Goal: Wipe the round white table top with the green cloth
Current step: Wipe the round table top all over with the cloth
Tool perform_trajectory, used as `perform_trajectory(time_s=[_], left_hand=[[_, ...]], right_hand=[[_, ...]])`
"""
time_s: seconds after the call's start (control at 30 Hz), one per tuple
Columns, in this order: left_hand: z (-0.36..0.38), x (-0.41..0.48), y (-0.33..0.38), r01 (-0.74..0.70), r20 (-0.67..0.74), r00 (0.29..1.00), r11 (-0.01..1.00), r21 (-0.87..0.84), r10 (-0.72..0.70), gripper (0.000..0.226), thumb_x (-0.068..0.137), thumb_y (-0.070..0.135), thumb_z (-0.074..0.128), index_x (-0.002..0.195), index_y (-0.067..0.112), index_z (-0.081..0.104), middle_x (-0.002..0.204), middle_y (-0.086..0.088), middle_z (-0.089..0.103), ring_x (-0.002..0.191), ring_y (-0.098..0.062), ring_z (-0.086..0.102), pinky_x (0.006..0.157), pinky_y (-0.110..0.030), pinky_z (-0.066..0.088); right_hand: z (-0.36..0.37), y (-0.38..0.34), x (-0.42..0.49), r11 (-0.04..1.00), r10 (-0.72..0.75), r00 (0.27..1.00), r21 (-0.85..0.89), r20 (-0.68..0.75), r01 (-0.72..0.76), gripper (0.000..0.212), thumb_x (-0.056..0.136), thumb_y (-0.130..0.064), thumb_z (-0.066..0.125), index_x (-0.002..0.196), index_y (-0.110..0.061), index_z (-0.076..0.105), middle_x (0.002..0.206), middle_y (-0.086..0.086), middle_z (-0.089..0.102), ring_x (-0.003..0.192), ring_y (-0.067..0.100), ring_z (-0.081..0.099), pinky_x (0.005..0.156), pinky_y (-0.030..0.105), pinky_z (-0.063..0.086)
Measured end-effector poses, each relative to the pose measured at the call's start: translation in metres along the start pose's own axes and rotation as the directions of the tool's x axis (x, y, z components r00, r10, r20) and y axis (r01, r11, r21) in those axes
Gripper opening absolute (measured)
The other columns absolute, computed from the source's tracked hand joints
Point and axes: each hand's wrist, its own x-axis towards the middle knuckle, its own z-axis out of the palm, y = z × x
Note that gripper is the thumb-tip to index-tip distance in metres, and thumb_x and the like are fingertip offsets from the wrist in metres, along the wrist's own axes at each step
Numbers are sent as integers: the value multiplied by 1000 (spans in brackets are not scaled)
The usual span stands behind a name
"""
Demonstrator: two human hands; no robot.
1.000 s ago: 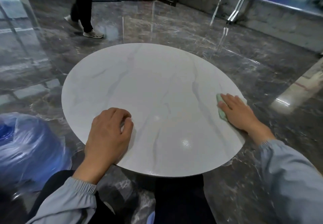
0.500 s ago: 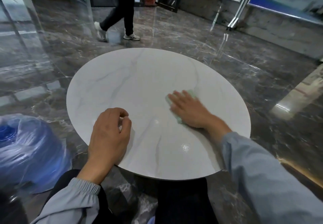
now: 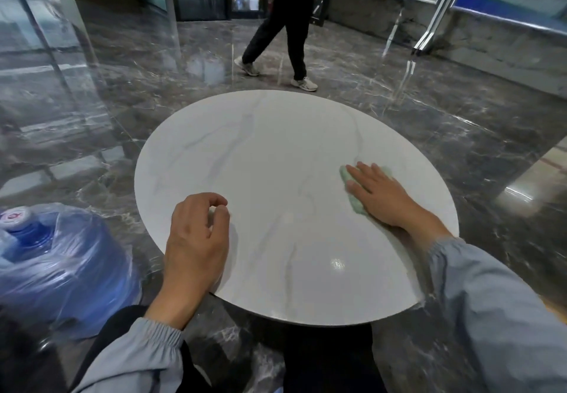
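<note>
The round white table top (image 3: pixel 270 153) with faint grey veins fills the middle of the view. My right hand (image 3: pixel 380 196) lies flat with straight fingers on the pale green cloth (image 3: pixel 357 207), pressing it onto the right side of the top. Only the cloth's edges show around the palm and fingers. My left hand (image 3: pixel 196 242) rests at the near left rim, its fingers loosely curled and holding nothing.
A blue water jug (image 3: pixel 58 263) wrapped in clear plastic stands on the floor at the left. A person in dark trousers (image 3: pixel 282 36) walks across the glossy marble floor just beyond the table. Glass panels and metal posts line the back.
My right hand has slid the cloth from the table's middle back toward the right side. The walking person has moved further right. My left hand has stayed in place.
</note>
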Motion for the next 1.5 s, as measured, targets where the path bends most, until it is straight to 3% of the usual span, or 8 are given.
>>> perform_trajectory(time_s=[0.33,0.5,0.73,1.0,1.13,1.2,1.27,1.5], left_hand=[[10,2,0,-151,148,984,923,353,104,27,96,37,49,106,21,68,104,8,66,103,-20,57,92,-38,38],[12,2,0,-192,162,977,888,418,135,32,94,40,48,104,19,70,106,2,68,102,-25,59,90,-42,41],[13,4,-1,-223,225,967,828,515,120,37,92,45,48,109,20,69,115,-4,66,108,-33,58,91,-49,44],[15,3,-3,-232,196,969,832,504,151,33,92,41,49,108,20,69,112,-2,66,107,-32,58,90,-49,44],[17,3,-5,-247,162,968,839,485,191,30,91,38,52,106,19,70,109,-1,66,104,-30,57,88,-47,43],[16,4,-5,-235,150,971,847,477,185,29,91,38,52,106,20,70,109,0,66,104,-28,56,90,-46,42],[16,4,-6,-231,150,972,853,468,180,29,92,37,51,106,21,70,109,2,66,105,-26,56,91,-43,40],[15,3,-6,-168,107,985,903,395,136,26,95,36,48,108,20,64,101,9,60,98,-20,55,89,-34,34]], right_hand=[[-14,98,17,924,382,924,-11,-13,-382,60,107,-57,18,164,-39,12,174,-4,6,159,25,-1,126,54,1],[-4,24,27,991,109,993,-78,40,-106,62,104,-58,12,163,-43,2,174,-11,-6,159,25,-11,124,62,2],[11,-60,-8,956,-293,955,-1,47,293,59,108,-62,22,163,-46,10,172,-18,3,158,9,-8,125,40,-1],[-22,90,39,974,225,974,10,-8,-225,65,106,-64,21,164,-36,16,173,-8,8,160,22,4,128,46,3],[-12,172,93,939,342,939,-28,-35,-343,119,66,-99,-15,162,-38,19,174,-4,9,159,26,4,125,58,8],[-17,152,102,922,387,922,-16,-4,-387,91,85,-87,-2,162,-40,14,174,-4,4,160,27,-3,125,60,4],[-23,108,106,944,329,944,-36,7,-329,64,103,-62,10,163,-40,9,173,-3,0,159,29,-6,123,60,0],[3,-89,98,962,-262,963,-61,71,266,59,108,-58,16,164,-43,4,174,-11,-2,159,22,-10,125,54,-2]])
